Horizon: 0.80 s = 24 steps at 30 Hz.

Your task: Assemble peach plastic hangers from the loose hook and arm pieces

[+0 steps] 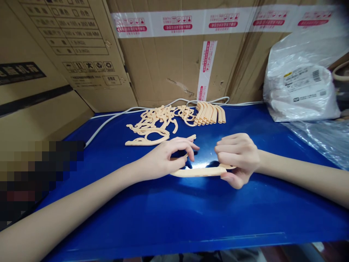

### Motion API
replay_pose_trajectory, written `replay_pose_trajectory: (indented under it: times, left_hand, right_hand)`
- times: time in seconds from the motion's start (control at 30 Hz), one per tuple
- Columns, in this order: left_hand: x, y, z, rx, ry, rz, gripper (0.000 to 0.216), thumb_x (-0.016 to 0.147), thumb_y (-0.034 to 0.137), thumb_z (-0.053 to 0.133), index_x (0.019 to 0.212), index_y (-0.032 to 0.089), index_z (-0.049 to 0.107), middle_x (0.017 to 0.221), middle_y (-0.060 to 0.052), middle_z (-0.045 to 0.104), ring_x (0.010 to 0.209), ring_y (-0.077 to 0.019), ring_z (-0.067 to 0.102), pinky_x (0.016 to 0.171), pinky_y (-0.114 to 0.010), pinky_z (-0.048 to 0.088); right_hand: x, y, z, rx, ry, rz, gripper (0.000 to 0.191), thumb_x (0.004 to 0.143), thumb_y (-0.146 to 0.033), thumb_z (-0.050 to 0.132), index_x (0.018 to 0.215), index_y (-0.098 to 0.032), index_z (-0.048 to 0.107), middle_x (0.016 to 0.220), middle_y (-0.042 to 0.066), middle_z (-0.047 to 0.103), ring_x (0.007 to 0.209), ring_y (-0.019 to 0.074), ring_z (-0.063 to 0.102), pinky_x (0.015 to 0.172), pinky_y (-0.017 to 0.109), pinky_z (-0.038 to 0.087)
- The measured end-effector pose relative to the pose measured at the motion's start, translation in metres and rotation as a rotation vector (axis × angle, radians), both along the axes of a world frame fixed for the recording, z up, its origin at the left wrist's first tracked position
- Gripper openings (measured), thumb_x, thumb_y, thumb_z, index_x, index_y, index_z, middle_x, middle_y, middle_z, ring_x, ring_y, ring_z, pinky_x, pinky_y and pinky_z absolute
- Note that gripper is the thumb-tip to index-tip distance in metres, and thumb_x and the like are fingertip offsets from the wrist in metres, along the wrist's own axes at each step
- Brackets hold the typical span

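Low over the blue table, a beige plastic folding-hanger piece (200, 172) lies level between my two hands. It has a long arm with small slots along its lower edge. My left hand (170, 157) is closed around its left end, with the fingers bent over it; a bit of beige plastic shows under them. My right hand (238, 158) grips the other end, thumb below and fingers curled above. Part of a thinner beige piece (230, 167) pokes out beside the right fingers, and its remainder is hidden. Beyond my left hand lie loose beige hanger parts (147, 139).
At the back of the blue table (174, 218) are a pile of hook-shaped parts (159, 118) and a row of curved arms (208, 113). A white cable (105, 123) runs behind them. Cardboard boxes (169, 65) wall the rear and left. A white plastic bag (302, 87) stands back right.
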<state>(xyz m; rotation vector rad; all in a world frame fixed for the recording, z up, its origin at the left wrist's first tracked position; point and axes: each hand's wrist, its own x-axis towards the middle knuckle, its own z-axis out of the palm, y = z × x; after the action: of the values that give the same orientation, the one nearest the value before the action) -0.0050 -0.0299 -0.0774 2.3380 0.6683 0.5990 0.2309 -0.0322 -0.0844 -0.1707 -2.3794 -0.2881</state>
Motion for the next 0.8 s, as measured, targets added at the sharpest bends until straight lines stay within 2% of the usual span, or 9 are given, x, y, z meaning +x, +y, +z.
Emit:
replay_pose_trajectory:
  times: [0.13, 0.4, 0.6, 0.8]
  left_hand:
    - [0.0, 0.001, -0.003, -0.069, -0.062, 0.045, 0.013, 0.087, 0.014, 0.052, 0.094, 0.019, 0.062, 0.122, -0.004, 0.062, 0.124, -0.0175, 0.05, 0.11, -0.036, 0.033]
    - [0.004, -0.001, 0.002, -0.035, -0.091, 0.177, 0.011, 0.085, 0.016, 0.058, 0.095, 0.015, 0.062, 0.109, -0.006, 0.067, 0.108, -0.0165, 0.059, 0.098, -0.029, 0.042]
    - [0.003, -0.002, 0.003, 0.003, -0.089, 0.183, 0.011, 0.085, 0.017, 0.059, 0.095, 0.015, 0.063, 0.103, -0.004, 0.066, 0.1, -0.0146, 0.06, 0.092, -0.026, 0.043]
    - [0.004, -0.003, 0.003, 0.028, -0.07, 0.177, 0.014, 0.088, 0.02, 0.057, 0.1, 0.015, 0.062, 0.1, -0.002, 0.065, 0.096, -0.0129, 0.059, 0.088, -0.024, 0.042]
  right_hand:
    - [-0.004, -0.008, -0.002, -0.124, 0.035, 0.023, 0.045, 0.091, -0.051, 0.041, 0.06, -0.023, 0.024, 0.049, -0.005, 0.027, 0.044, 0.0122, 0.024, 0.046, 0.031, 0.019]
    - [-0.011, -0.011, -0.003, -0.183, -0.013, 0.056, 0.03, 0.085, -0.044, 0.041, 0.066, -0.024, 0.031, 0.056, -0.003, 0.034, 0.05, 0.0136, 0.03, 0.049, 0.03, 0.025]
    - [-0.013, -0.008, 0.003, -0.239, -0.076, 0.062, 0.018, 0.083, -0.039, 0.036, 0.078, -0.022, 0.036, 0.07, 0.005, 0.052, 0.066, 0.0188, 0.046, 0.06, 0.033, 0.038]
    - [-0.012, -0.006, 0.004, -0.223, -0.08, -0.003, 0.032, 0.089, -0.052, 0.036, 0.081, -0.021, 0.041, 0.082, 0.008, 0.057, 0.072, 0.0191, 0.049, 0.064, 0.034, 0.039]
